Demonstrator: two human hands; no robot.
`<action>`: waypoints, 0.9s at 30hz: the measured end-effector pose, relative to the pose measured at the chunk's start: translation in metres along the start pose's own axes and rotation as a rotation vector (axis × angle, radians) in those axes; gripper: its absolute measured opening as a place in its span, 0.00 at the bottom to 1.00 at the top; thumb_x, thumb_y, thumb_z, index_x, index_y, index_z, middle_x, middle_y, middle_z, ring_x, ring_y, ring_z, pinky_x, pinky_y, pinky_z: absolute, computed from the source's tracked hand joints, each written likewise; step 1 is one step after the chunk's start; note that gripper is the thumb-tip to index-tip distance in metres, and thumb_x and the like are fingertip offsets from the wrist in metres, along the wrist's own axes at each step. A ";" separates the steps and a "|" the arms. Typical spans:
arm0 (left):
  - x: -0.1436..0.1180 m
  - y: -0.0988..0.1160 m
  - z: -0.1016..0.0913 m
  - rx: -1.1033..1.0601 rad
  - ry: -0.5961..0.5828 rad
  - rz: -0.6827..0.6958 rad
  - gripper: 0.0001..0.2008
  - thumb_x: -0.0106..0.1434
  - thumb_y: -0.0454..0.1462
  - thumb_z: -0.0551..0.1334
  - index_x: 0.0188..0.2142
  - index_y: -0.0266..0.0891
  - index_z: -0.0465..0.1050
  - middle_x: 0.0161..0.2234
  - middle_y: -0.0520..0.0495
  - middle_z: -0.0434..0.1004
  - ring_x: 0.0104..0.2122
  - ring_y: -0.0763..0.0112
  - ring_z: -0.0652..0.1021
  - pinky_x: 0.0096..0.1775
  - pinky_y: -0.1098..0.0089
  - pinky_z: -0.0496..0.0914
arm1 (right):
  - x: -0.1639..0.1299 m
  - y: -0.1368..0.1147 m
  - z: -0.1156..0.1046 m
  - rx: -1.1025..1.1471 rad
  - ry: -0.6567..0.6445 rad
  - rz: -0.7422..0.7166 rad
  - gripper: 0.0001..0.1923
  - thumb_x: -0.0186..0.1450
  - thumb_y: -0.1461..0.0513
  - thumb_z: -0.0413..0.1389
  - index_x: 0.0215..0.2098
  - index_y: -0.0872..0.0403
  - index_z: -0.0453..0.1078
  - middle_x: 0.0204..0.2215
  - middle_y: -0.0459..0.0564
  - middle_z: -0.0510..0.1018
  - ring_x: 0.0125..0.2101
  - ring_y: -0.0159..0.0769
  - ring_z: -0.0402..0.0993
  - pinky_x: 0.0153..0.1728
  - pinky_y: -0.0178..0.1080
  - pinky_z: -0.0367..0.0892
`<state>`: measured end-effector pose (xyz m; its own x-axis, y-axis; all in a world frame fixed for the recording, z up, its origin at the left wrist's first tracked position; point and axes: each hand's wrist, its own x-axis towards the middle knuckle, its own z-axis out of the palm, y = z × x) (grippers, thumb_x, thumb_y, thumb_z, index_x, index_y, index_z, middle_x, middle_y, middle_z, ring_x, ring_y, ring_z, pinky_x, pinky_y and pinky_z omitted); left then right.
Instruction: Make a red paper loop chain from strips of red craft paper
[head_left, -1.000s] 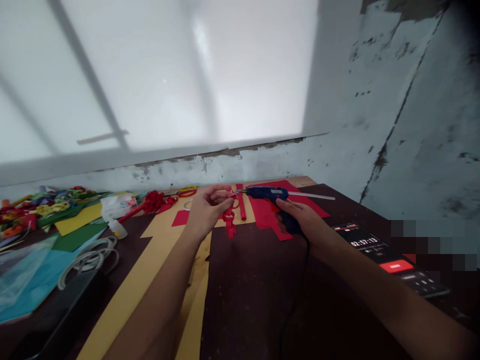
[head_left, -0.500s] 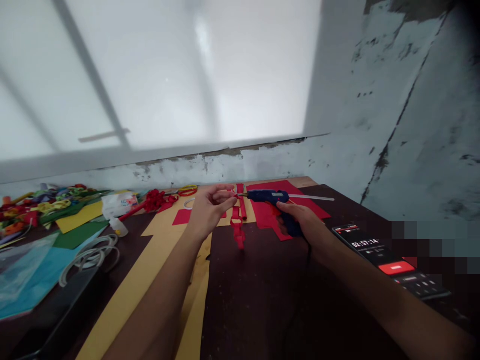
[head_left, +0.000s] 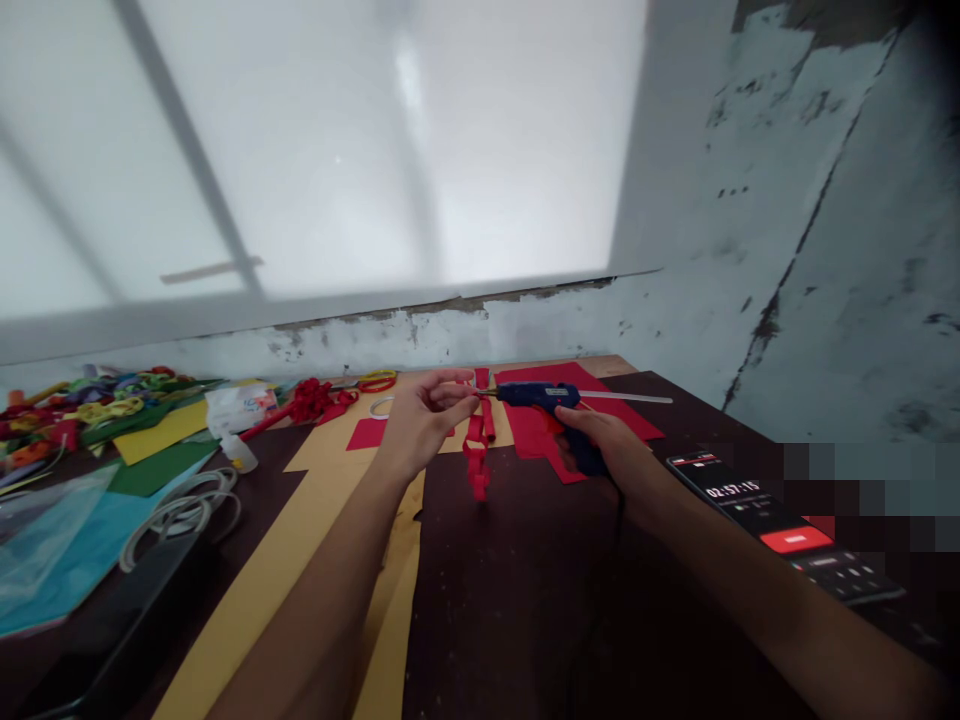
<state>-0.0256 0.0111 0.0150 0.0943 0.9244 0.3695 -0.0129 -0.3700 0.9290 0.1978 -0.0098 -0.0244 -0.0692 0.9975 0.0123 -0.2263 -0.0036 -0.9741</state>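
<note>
My right hand [head_left: 596, 440] is wrapped round the handle of a blue glue gun [head_left: 536, 395], with a clear glue stick [head_left: 626, 397] poking out of its back end. The gun's metal nozzle points left, right at the fingertips of my left hand [head_left: 427, 415]. Those fingers are pinched on a red paper chain [head_left: 478, 470], whose links hang below them over the dark table. The exact spot where nozzle and paper meet is too small to make out. Behind the chain lie red paper sheets [head_left: 615, 405] and a narrow red strip.
A phone with a running timer [head_left: 742, 490] lies at the right. On the left are a black box [head_left: 142, 620], a coiled grey cable [head_left: 184, 505], a small glue bottle [head_left: 238, 450], a red paper flower [head_left: 311, 400] and heaped colourful paper pieces [head_left: 112, 400]. Yellow-handled scissors [head_left: 377, 381] lie behind.
Both hands hold almost the same pose. The hanging chain has swung very slightly, and the phone's timer reads one second more.
</note>
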 end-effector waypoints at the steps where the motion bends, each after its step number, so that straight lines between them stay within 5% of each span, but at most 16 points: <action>1: 0.000 0.000 0.000 0.001 -0.001 -0.002 0.18 0.49 0.35 0.73 0.41 0.38 0.77 0.30 0.50 0.79 0.30 0.72 0.78 0.37 0.71 0.71 | 0.000 0.000 0.000 -0.003 0.002 -0.001 0.18 0.57 0.50 0.63 0.30 0.56 0.69 0.21 0.44 0.69 0.19 0.27 0.63 0.20 0.32 0.57; 27: -0.002 0.002 0.001 0.013 0.010 0.002 0.18 0.50 0.35 0.72 0.42 0.37 0.77 0.32 0.47 0.81 0.33 0.68 0.80 0.40 0.68 0.73 | 0.000 0.000 -0.001 -0.017 0.037 -0.006 0.16 0.58 0.51 0.62 0.29 0.56 0.70 0.22 0.44 0.70 0.20 0.28 0.62 0.20 0.32 0.58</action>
<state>-0.0252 0.0084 0.0162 0.0844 0.9245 0.3718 0.0002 -0.3732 0.9278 0.1983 -0.0094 -0.0249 -0.0318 0.9994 0.0105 -0.2098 0.0036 -0.9777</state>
